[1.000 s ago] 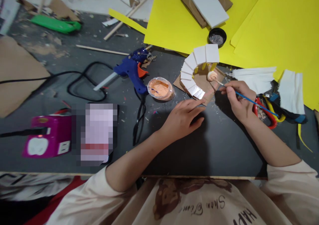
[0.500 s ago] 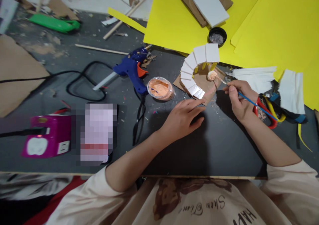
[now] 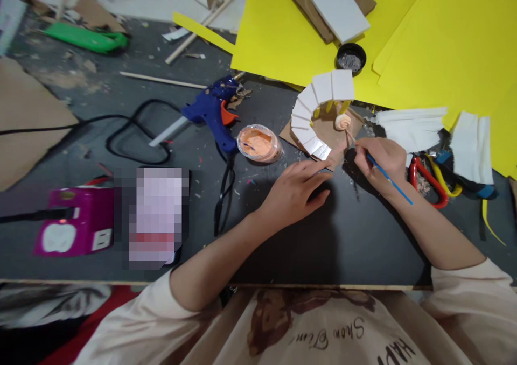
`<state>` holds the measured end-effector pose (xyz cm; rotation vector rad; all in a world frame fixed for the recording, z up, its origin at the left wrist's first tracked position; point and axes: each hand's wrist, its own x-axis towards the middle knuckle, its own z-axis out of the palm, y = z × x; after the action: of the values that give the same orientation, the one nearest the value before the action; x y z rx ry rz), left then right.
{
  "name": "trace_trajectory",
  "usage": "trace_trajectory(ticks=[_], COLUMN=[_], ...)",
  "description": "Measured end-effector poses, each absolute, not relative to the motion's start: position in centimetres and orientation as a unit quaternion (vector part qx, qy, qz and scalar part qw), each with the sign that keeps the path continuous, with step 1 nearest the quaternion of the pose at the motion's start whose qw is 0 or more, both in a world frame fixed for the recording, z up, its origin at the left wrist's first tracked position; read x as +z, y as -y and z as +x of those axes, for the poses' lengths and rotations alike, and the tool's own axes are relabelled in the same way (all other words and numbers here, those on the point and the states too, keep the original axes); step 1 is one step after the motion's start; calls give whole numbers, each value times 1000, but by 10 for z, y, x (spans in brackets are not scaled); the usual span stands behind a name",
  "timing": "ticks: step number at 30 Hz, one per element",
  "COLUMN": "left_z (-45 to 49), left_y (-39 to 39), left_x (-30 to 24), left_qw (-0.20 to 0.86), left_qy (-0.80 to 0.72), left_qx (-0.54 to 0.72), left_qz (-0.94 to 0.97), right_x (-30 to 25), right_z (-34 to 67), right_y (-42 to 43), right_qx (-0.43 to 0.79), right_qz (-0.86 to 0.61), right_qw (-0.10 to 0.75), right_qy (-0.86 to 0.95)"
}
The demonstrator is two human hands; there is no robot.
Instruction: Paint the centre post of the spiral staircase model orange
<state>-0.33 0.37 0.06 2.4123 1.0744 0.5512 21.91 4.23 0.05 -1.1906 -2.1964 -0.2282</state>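
Your right hand (image 3: 382,160), the nearer, pinched the brush (image 3: 390,180), which slanted forward-left to the swirl (image 3: 343,122); your left hand (image 3: 297,190) lay loosely spread at the base (image 3: 329,126).

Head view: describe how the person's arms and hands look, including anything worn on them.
The left hand and right hand are bare, with no glove, watch or bracelet showing. The short, loose sleeves are plain and belong to a pale cream top, whose front carries a brown cartoon print and dark lettering.
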Motion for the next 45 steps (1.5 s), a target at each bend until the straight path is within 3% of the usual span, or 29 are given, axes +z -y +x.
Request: trace_trajectory(ticks=[45], left_z=[-4], left_y=[-3], left_x=[1], left_qw=[204], left_qy=[-380], left_qx=[208], left_qz=[878], right_x=[5], right_z=[219], right_y=[-41], right_qx=[-10], right_qz=[-423], right_qw=[396], right_qy=[815])
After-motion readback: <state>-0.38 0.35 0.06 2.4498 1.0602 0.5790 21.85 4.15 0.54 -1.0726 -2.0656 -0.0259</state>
